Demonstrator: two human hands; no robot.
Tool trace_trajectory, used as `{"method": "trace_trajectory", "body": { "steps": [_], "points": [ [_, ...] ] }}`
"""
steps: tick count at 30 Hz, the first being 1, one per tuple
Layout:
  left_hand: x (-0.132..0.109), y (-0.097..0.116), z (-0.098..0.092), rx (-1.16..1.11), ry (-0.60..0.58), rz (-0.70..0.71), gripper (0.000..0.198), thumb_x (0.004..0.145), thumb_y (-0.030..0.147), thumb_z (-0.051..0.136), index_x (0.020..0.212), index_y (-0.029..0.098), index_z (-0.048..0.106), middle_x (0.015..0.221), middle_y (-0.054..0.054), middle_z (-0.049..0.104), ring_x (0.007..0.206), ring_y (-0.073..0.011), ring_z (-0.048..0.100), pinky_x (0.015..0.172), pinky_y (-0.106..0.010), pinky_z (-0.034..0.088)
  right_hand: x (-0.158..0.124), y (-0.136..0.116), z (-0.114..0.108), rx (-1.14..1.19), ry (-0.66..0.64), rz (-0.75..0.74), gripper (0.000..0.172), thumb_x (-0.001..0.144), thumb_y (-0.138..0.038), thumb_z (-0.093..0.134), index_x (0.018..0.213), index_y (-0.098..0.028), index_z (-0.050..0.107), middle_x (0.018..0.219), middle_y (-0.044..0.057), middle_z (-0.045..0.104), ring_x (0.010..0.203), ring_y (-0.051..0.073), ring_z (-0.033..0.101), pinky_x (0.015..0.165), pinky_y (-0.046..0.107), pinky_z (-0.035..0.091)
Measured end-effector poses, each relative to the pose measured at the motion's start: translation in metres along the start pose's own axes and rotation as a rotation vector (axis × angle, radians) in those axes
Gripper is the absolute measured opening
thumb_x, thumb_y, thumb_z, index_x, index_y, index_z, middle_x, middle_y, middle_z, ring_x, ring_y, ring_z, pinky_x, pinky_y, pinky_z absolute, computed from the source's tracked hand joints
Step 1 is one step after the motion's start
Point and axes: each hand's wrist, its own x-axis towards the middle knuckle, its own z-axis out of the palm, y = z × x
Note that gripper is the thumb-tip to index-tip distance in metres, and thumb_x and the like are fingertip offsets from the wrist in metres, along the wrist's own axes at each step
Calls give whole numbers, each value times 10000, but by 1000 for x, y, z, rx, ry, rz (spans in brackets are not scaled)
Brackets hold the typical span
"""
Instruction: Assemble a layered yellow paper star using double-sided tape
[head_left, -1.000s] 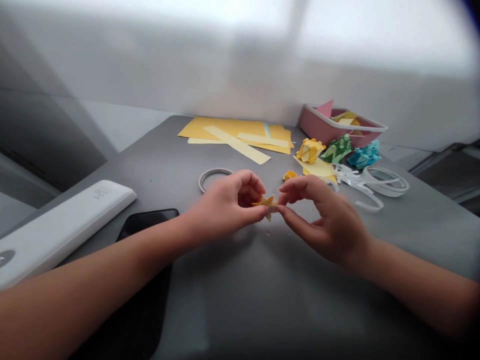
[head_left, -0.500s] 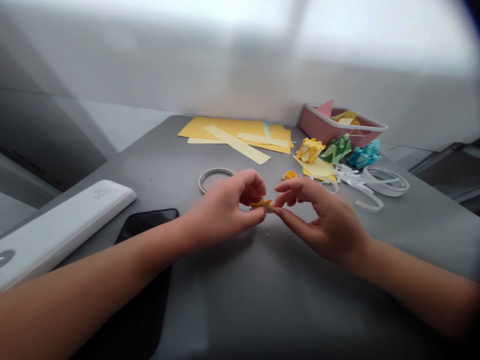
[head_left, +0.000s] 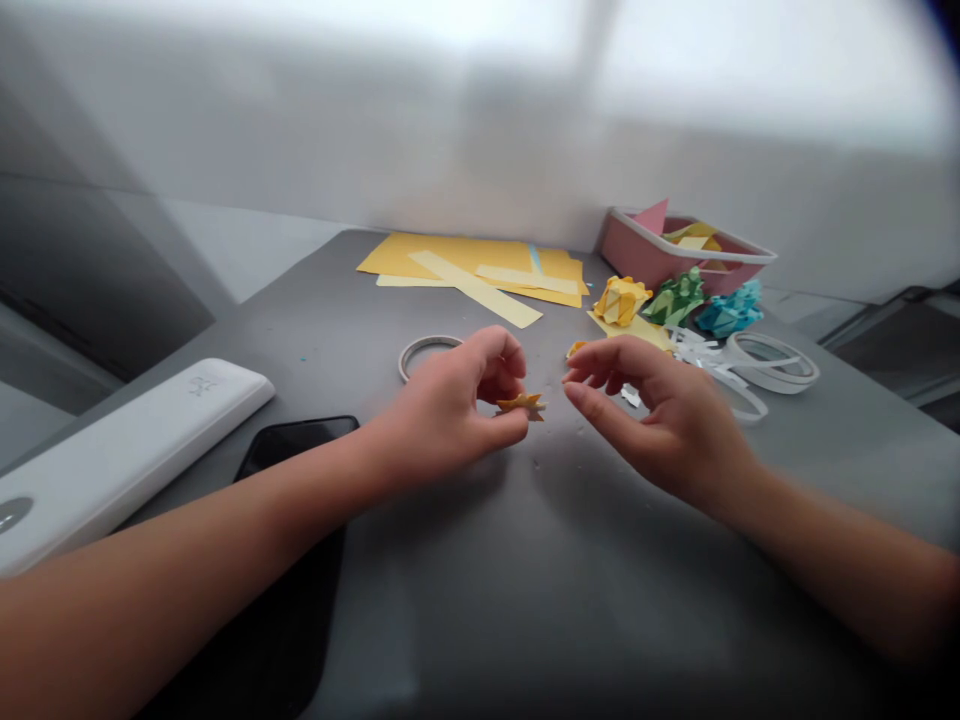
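the left hand (head_left: 465, 405) pinches the yellow star (head_left: 519, 402) between thumb and fingers, mid-frame. just right of it and apart from it, the right hand (head_left: 660, 415) keeps a narrow gap between thumb and fingertips. a ring (head_left: 431, 342) lies behind the left hand, partly hidden. lower left, the left forearm crosses over a phone (head_left: 296, 600), near a white bar (head_left: 142, 450). yellow paper (head_left: 465, 250) lies at upper centre. upper right, a pink tray (head_left: 645, 255) holds scraps (head_left: 694, 240), crumpled yellow, green and blue paper pieces (head_left: 679, 298) before it.
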Motion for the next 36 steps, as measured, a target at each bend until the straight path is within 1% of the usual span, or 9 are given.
{"method": "trace_trajectory", "body": {
  "steps": [3,7,10,15,23,27,30,33,36],
  "points": [
    [0,2,1,-64,-32,9,231,818,216,663,942,220,468,894,0,615,873,-174,674,799,-331,547,-1,0,1,66,-42,-124,229,846,-245,683,1064,-221,617,918,31,716,818,181,659,762,349,546],
    [-1,5,1,-114,-79,19,235,815,185,659,948,219,469,901,-3,617,892,-174,679,813,-329,551,-4,-4,2,101,-92,-174,217,858,-197,646,1067,-229,598,834,-1,676,742,147,645,713,309,531],
    [-2,5,2,-133,-100,14,243,812,167,659,956,218,470,919,-9,621,915,-180,679,824,-334,553,-4,-4,2,120,-126,-159,205,853,-192,633,1051,-232,598,801,-10,654,715,146,637,685,310,524],
    [0,0,2,-237,-78,-48,243,848,238,676,955,214,459,899,-3,613,890,-177,694,781,-322,557,-3,3,5,213,-150,-85,239,858,-199,617,1096,-215,594,847,14,669,759,165,652,740,348,548],
    [4,-4,2,-260,-28,-118,305,833,288,721,981,208,466,872,-6,645,853,-175,697,740,-305,545,-4,5,5,210,-142,-58,400,825,-138,584,1222,-188,573,903,34,690,814,173,664,736,333,552],
    [3,-8,1,-167,-114,-159,317,837,305,712,1040,211,488,841,-11,698,821,-174,701,712,-301,538,-3,6,4,167,-98,-26,413,789,-125,559,1196,-188,591,987,62,692,865,198,659,758,362,561],
    [0,-7,1,-9,-176,-55,274,846,298,690,1058,212,540,952,-24,708,827,-159,692,703,-292,537,-1,7,6,150,-72,-3,394,786,-135,548,1175,-179,594,998,72,691,862,210,659,786,403,569],
    [-2,-2,1,130,-227,75,222,850,284,675,1040,202,594,1052,-24,701,887,-153,682,792,-304,540,0,7,7,142,-85,2,368,800,-153,547,1165,-173,594,982,72,693,833,210,664,756,407,573],
    [-2,0,-1,278,-184,180,203,898,278,597,1087,204,618,1098,-24,701,985,-168,656,888,-330,517,0,8,7,130,-94,-19,336,820,-169,556,1153,-175,603,960,64,704,805,203,671,747,403,570]
  ]
}}
